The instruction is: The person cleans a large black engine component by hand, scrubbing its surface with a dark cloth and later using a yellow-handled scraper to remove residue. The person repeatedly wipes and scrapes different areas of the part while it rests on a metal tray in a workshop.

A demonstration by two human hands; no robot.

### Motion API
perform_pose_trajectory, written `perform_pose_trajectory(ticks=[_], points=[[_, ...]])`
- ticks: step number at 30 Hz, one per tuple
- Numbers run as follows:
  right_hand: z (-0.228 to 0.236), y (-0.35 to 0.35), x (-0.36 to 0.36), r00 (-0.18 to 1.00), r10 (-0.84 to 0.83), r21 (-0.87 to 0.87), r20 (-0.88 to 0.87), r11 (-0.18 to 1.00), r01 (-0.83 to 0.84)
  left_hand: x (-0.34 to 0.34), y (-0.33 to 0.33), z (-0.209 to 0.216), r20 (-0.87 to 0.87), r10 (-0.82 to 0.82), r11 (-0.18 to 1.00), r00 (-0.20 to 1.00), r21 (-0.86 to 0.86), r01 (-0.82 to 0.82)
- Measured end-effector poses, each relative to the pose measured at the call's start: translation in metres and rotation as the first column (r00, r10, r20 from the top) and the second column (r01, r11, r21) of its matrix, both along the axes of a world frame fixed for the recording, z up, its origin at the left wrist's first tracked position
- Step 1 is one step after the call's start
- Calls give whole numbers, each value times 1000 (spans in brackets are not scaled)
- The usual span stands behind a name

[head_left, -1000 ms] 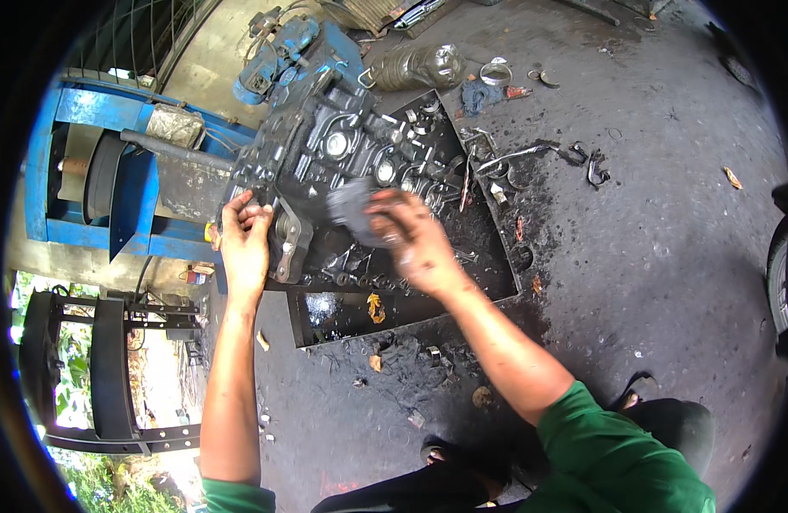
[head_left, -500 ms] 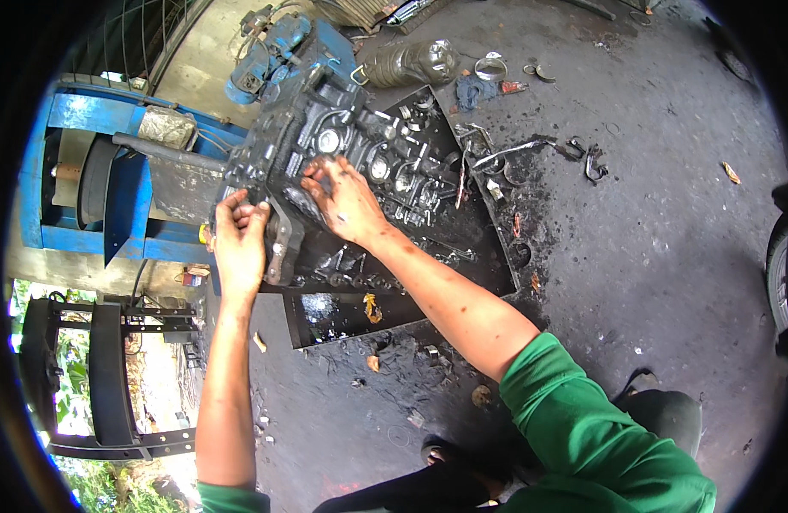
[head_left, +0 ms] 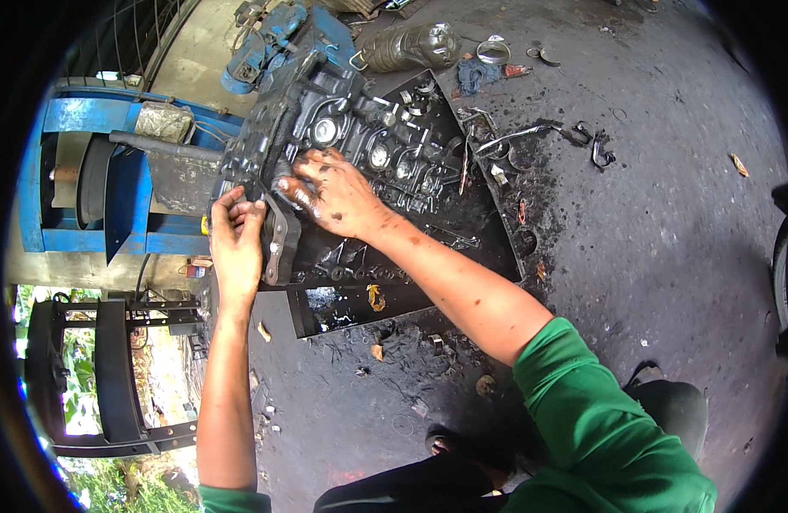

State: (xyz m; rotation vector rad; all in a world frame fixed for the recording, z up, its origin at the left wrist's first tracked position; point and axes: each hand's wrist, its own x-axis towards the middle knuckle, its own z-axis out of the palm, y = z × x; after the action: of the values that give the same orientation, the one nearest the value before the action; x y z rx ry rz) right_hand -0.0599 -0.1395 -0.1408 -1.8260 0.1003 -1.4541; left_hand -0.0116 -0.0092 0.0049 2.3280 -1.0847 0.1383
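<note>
A dark, oily engine block [head_left: 265,115] stands tilted against the blue stand, its open side showing round bright bores or journals. My left hand [head_left: 237,244] is at the block's lower corner, fingers curled toward the thumb; what they pinch is too small to make out. Beside it hangs a curved metal bracket or flange [head_left: 278,244] with holes. My right hand [head_left: 338,197], smeared with black oil, reaches into the block's near end, fingers bent and thumb low. Its fingertips are partly hidden against dark metal, so what they grip cannot be made out.
Under the block lies a black drip tray [head_left: 488,231] with loose bolts and small parts. Beyond are a large dark plastic bottle [head_left: 411,47], a blue rag [head_left: 478,75] and metal rings [head_left: 494,53]. A blue frame [head_left: 77,111] stands left; a tyre [head_left: 783,274] is at right.
My right hand has shifted slightly left and down, its thumb now pressed lower against the block. My left hand stays at the corner. The view has tilted a little.
</note>
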Motion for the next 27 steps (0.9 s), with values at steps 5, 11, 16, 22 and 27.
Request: perform_pose_trajectory(ticks=[5,11,16,22,27], points=[[-27,-20,-37,861,130,135,-492,988,-72,2,1,-1,-22,-18,999,1000,-31,17],[1,-13,-35,873,243,312,-424,944,-111,3,2,-3,65,-9,998,998,-63,13],[56,-5,6,971,188,287,147,931,-224,3,2,-4,-14,11,997,1000,-72,-12],[8,-15,3,987,161,209,-29,966,-151,2,2,-3,60,-21,999,998,-36,24],[-7,-26,-23,850,181,268,-494,962,-49,-1,1,-3,44,-10,999,999,-52,12]])
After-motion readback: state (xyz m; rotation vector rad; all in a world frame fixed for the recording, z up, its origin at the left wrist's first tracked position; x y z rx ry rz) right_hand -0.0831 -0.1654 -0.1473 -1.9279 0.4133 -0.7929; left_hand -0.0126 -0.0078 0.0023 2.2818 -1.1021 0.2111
